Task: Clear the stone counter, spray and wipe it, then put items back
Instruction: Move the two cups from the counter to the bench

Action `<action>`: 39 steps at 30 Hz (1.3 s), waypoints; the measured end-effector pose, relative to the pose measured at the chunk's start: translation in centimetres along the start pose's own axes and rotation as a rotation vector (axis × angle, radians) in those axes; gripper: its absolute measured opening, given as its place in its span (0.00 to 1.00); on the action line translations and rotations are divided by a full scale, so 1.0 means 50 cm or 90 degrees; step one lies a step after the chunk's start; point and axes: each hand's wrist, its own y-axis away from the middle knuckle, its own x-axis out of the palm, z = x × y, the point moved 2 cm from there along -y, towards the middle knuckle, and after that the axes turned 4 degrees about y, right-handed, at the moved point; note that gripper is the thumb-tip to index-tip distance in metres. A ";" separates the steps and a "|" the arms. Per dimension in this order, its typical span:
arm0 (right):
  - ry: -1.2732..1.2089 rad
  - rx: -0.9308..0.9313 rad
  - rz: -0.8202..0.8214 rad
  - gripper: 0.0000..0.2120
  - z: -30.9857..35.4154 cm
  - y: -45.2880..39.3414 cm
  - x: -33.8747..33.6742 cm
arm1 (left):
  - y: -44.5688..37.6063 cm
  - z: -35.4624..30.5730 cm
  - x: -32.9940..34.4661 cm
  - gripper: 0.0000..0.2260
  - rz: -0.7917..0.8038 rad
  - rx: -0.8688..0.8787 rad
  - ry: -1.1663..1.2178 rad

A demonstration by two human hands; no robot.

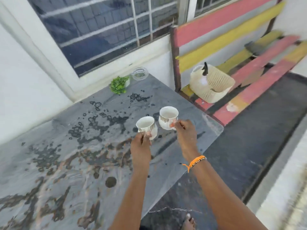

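Observation:
The grey stone counter (69, 155) has dark wet blotches and brown stains across it. My left hand (141, 143) pinches the handle of a white cup with a gold band (147, 126), held just above the counter. My right hand (186, 130), with an orange thread on its wrist, pinches the handle of a second white cup (167, 117) beside the first, near the counter's right edge. Both cups stand upright and look empty. A small green plant (119, 85) and a clear glass bowl (140, 73) sit at the counter's far corner.
A red, yellow and grey slatted bench (249, 77) stands right of the counter and carries a cream woven basket (214, 85) with a spray bottle's black trigger (205, 68) sticking out. A barred window (103, 30) is behind. Dark floor lies on the right.

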 end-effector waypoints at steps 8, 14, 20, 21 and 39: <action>0.035 0.058 -0.108 0.14 -0.100 -0.117 -0.303 | 0.050 -0.049 0.339 0.13 0.150 -0.032 -0.016; 0.006 0.121 -0.181 0.12 -0.148 -0.217 -0.425 | 0.032 -0.077 0.519 0.16 0.231 -0.022 -0.039; -0.017 0.166 -0.217 0.10 -0.159 -0.354 -0.507 | -0.030 -0.096 0.679 0.13 0.305 -0.025 -0.073; -0.017 0.172 -0.216 0.11 -0.161 -0.382 -0.517 | -0.044 -0.099 0.703 0.13 0.311 -0.024 -0.084; 0.185 0.237 0.000 0.12 -0.372 -0.794 -0.602 | -0.213 0.023 1.060 0.18 0.227 -0.178 -0.193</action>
